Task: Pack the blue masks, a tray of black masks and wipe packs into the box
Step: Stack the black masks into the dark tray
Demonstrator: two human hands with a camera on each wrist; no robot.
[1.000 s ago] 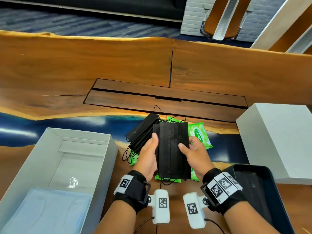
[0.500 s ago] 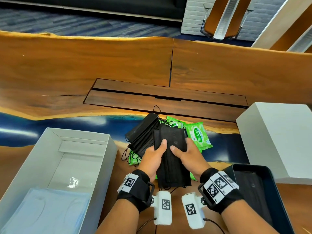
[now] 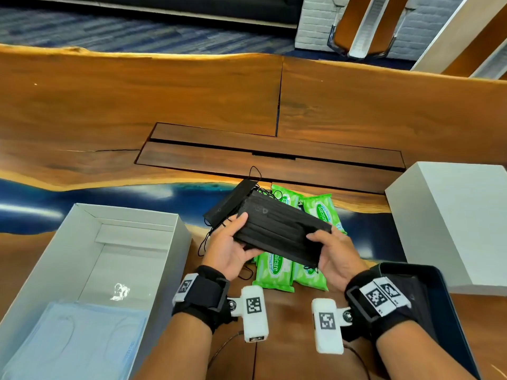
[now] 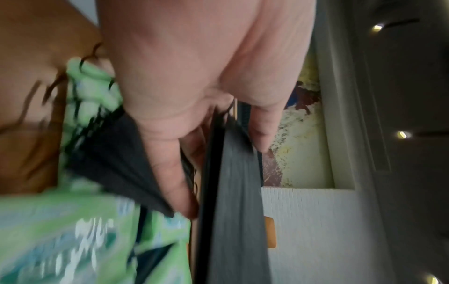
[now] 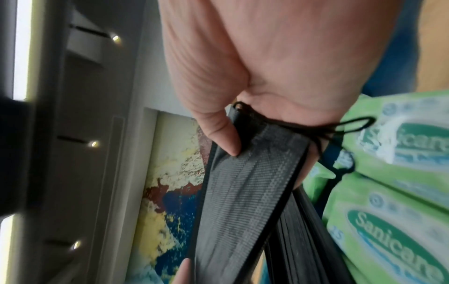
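Both hands hold a stack of black masks (image 3: pixel 279 229) above the table, turned crosswise. My left hand (image 3: pixel 233 242) grips its left end, thumb on top; my right hand (image 3: pixel 329 250) grips its right end. The wrist views show the same stack (image 4: pixel 233 192) (image 5: pixel 243 192) pinched between thumb and fingers. More black masks (image 3: pixel 230 201) lie behind on the table. Green wipe packs (image 3: pixel 274 270) lie under the held stack. The open white box (image 3: pixel 164 215) at left holds blue masks (image 3: pixel 76 338). A dark tray (image 3: pixel 444 311) sits at lower right.
A white box lid (image 3: pixel 452 220) stands at the right, beside the tray. A dark wooden panel (image 3: pixel 269 157) is set into the table beyond the packs. Bare wood lies between my forearms near the front edge.
The stack of black masks has been lifted and turned from lengthwise to crosswise. My hands have shifted from the middle of the stack out to its two ends.
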